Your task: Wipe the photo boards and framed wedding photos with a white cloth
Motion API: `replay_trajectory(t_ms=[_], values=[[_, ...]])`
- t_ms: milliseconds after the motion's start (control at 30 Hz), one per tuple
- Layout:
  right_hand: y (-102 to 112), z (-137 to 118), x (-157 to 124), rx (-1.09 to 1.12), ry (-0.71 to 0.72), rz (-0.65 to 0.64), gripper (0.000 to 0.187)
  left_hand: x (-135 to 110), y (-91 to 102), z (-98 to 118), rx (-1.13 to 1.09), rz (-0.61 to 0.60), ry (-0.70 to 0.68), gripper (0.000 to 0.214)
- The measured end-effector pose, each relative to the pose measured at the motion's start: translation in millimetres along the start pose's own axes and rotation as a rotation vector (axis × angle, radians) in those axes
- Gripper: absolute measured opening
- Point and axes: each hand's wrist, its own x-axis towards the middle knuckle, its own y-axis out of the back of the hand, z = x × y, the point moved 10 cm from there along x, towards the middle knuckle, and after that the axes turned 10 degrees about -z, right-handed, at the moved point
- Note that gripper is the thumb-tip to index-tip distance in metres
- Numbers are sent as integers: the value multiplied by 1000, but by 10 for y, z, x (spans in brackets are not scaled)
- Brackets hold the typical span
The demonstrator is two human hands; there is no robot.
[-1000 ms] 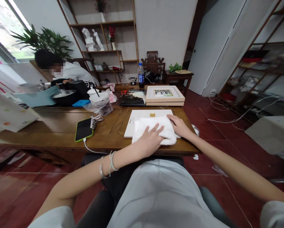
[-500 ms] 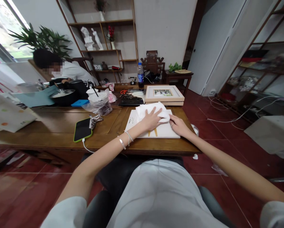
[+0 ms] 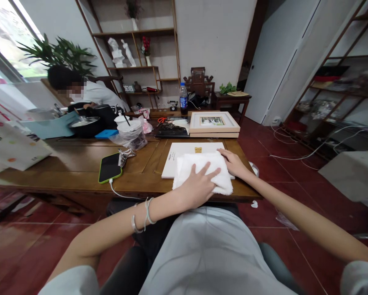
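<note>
At the worktop (image 3: 140, 174) edge, I am seemingly midway through wiping the board (image 3: 186, 149), open left hand (image 3: 198, 187) pressing the towel (image 3: 190, 164), open right hand (image 3: 233, 164) bracing.

Just one camera, strapped on the person's head, looking forward and down over their lap (image 3: 208, 250) at the table (image 3: 79, 162), close up. Wide lens, so the shelves (image 3: 134, 32) and door (image 3: 279, 61) behind get in too.
</note>
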Motion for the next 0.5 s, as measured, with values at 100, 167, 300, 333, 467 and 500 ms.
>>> replay_trajectory(t_ms=[100,167,300,333,467,500], values=[[-9,-13,7,-16,8,-7,40,141,27,-199,-63,-8,2,32],[-8,-49,12,-26,30,-6,43,311,11,-426,-94,-14,30,33],[-11,-104,17,-56,69,-1,47,715,-28,-909,-137,2,84,41],[-14,-101,17,-65,69,1,47,812,-36,-1015,-158,4,99,42],[-21,-38,11,-111,33,18,42,1118,56,-1176,-355,88,1,51],[-24,-26,10,-121,27,19,41,1172,72,-1180,-404,97,-23,54]])
